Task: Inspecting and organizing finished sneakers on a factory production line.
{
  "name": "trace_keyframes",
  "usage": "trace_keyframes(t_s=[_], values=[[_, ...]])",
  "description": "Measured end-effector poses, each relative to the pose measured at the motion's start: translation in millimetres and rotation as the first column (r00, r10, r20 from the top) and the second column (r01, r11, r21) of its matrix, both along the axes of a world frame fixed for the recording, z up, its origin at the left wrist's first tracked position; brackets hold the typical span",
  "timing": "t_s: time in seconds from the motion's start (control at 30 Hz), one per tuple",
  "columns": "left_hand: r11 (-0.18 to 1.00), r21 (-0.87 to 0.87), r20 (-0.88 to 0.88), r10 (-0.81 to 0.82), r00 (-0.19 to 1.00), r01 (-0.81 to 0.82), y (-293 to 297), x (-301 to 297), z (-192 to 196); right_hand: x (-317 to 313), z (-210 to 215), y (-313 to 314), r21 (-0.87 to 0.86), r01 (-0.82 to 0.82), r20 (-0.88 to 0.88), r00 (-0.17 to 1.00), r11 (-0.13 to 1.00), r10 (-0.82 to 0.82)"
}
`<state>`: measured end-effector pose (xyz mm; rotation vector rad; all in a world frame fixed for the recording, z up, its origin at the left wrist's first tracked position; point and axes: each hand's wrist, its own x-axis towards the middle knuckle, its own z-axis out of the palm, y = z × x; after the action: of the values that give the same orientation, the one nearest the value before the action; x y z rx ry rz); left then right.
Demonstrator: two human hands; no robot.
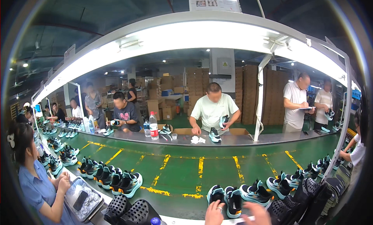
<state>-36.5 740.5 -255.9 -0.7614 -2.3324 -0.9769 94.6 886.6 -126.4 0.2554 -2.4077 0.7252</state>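
I see my left hand (215, 213) low at the near edge, fingers bent and resting against the heel of a black and teal shoe (233, 201) on the green belt (182, 174); it touches the shoe, but I cannot tell whether it grips it. My right hand (257, 214) sits just right of that shoe, fingers curled loosely, over a pale strip at the belt's near edge that is too cut off to make out. A second shoe (215, 194) stands just left of the first, touching it, and a third (256, 192) lies to the right. Further left a row of shoes (110, 177) runs along the near edge. Across the belt, a person in a pale shirt (212, 110) holds a shoe at the far counter (194, 138).
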Motion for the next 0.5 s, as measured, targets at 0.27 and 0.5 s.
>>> trace_keyframes(t_s=[0.27, 0.5], values=[[0.851, -0.518, 0.145, -0.014, 0.989, 0.088, 40, 1, 14, 78, 18, 125, -0.001, 0.606, -0.044, 0.795, 0.796, -0.605], [0.854, -0.52, 0.042, 0.028, 0.999, -0.002, 43, -5, -3, 96, -15, 149, 0.006, 0.635, 0.218, 0.753, 0.772, -0.621]])
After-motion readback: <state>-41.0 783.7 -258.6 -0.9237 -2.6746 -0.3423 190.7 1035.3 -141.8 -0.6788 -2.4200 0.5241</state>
